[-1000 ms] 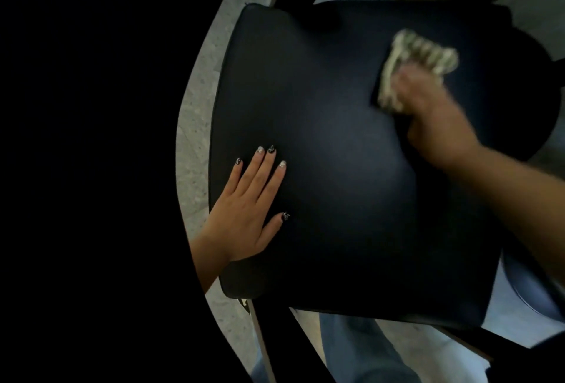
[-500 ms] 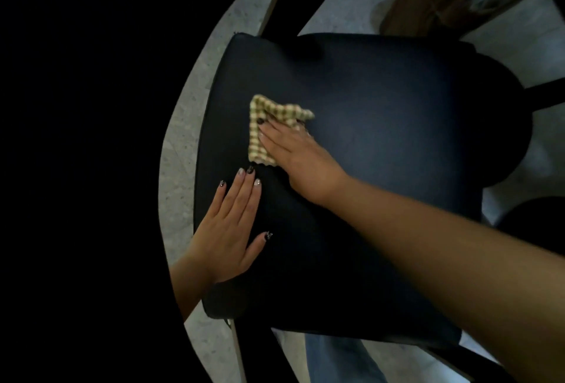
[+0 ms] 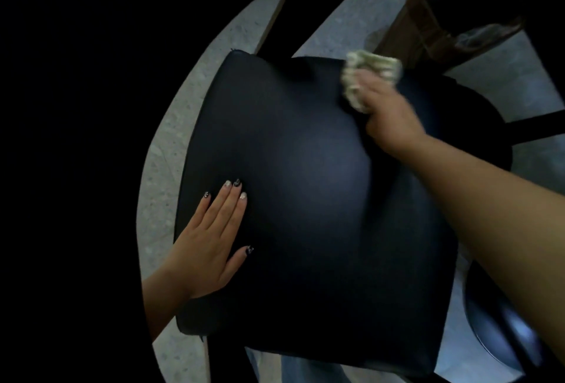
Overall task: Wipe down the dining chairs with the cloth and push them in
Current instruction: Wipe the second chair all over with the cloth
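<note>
The dining chair's dark seat fills the frame's centre, mid-wipe: the left hand lies flat steadying it, the right hand presses the bunched cloth at the upper-right edge, and the next stroke likely sweeps toward unwiped areas.

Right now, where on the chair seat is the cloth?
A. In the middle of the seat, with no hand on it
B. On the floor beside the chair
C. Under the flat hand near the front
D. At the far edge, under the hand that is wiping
D. The cloth is bunched under the right hand at the far edge of the chair seat, while the left hand lies flat and bare on the near side.
</note>
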